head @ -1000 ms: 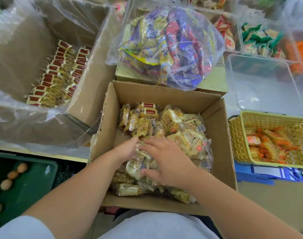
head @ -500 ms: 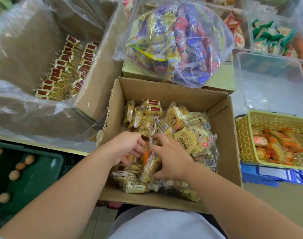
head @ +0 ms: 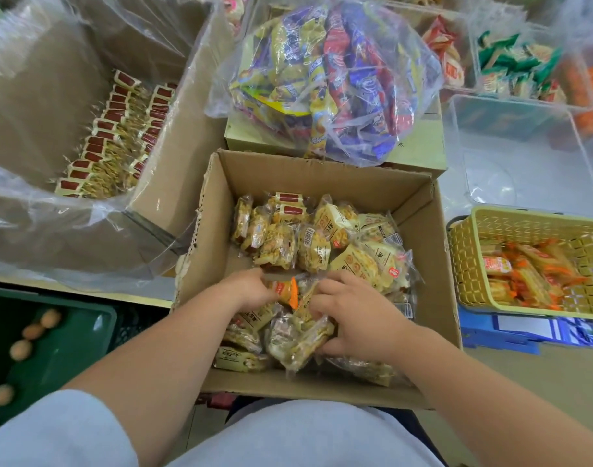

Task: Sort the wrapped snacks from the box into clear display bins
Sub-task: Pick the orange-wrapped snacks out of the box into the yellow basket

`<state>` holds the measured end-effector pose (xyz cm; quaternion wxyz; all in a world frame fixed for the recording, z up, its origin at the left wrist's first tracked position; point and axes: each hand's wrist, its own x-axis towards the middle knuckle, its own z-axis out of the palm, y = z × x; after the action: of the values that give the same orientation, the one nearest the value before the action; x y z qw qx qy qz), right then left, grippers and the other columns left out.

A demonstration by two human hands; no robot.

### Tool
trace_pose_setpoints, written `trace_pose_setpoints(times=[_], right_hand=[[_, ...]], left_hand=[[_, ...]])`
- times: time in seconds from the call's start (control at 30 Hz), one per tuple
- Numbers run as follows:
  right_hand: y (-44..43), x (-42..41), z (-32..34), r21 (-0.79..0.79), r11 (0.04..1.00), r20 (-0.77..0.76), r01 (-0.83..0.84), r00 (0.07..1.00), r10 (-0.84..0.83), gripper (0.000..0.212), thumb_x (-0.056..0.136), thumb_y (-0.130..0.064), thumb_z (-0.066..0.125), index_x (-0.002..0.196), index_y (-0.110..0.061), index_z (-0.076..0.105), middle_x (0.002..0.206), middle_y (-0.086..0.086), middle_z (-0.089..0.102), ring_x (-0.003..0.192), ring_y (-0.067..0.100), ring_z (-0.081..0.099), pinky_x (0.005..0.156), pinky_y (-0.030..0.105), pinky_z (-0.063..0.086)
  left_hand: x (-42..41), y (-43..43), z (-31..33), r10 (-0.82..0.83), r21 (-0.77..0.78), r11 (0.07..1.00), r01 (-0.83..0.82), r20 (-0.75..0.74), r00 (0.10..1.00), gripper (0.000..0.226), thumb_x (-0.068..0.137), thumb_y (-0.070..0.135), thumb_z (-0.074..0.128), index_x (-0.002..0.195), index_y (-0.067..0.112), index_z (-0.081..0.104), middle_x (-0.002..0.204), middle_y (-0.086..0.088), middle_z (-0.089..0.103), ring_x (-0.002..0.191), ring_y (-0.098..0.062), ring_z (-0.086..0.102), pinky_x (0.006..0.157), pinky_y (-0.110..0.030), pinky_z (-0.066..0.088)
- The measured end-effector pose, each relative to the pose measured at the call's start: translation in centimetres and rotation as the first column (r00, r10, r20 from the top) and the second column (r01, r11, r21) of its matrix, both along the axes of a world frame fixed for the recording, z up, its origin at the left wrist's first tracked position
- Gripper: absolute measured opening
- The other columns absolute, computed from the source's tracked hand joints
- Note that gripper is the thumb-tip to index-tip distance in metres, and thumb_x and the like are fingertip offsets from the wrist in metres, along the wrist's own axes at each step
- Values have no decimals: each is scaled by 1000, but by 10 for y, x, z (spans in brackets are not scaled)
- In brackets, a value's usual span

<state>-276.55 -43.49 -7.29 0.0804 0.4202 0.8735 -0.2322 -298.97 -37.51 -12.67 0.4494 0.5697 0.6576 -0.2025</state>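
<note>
The wrapped snacks (head: 308, 251) lie heaped in the open cardboard box (head: 436, 237) right in front of you, and both your hands are down among them at the near end of the pile. Your left hand (head: 246, 291) curls its fingers round an orange-edged packet (head: 286, 291), pinching it against the heap. Your right hand (head: 352, 315) lies spread over several yellow packets with the fingers bent; whether it grips one or only presses on them, you cannot tell from here.

The likely trouble is in the wrappers. They are glossy, crinkled film, pillow-shaped and loosely stacked, so they slide over one another. If you lift with a shallow pinch, the orange-edged packet may slip out, or drag neighbours up and spill them over the low near wall of the box. Many packets look alike in yellow and cream, so a quick grab may carry a wrong kind along.

Beyond your right hand, further out, stands a yellow lattice basket (head: 463, 264) of stiff plastic holding orange-wrapped snacks, and past it a clear hard-walled bin (head: 517, 156) that looks bare inside. Beyond your left hand sits a larger carton (head: 173, 136) lined with limp clear plastic, with red-labelled bars (head: 99, 146) in neat rows. Straight ahead, a bulging clear bag (head: 332, 79) holds blue and yellow packs.
</note>
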Motion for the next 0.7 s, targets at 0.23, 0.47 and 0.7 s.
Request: trace_pose_setpoints(times=[0.23,0.47,0.7], right_hand=[[-14,35,19,-92,917,-237,387,886,-398,63,66,-72,73,119,-39,63,109,-22,60,109,5,45,93,29,46],[-14,42,11,-95,790,-303,605,739,-602,59,68,-66,77,118,-39,61,108,-23,57,106,1,48,87,19,43],[-12,41,-5,-34,770,-264,638,737,-622,70,70,-60,78,131,-32,58,99,-21,49,100,8,46,85,27,41]], left_hand=[[5,4,-4,81,-75,994,-76,68,994,71,101,62,46,155,16,42,153,-10,50,133,-29,53,104,-38,42],[6,20,-6,103,-148,984,-101,4,995,40,103,25,61,134,-1,61,134,-19,66,122,-36,64,95,-43,53],[3,25,7,116,-321,941,-106,12,993,38,88,29,56,124,16,57,110,-14,69,90,-32,73,68,-42,63]])
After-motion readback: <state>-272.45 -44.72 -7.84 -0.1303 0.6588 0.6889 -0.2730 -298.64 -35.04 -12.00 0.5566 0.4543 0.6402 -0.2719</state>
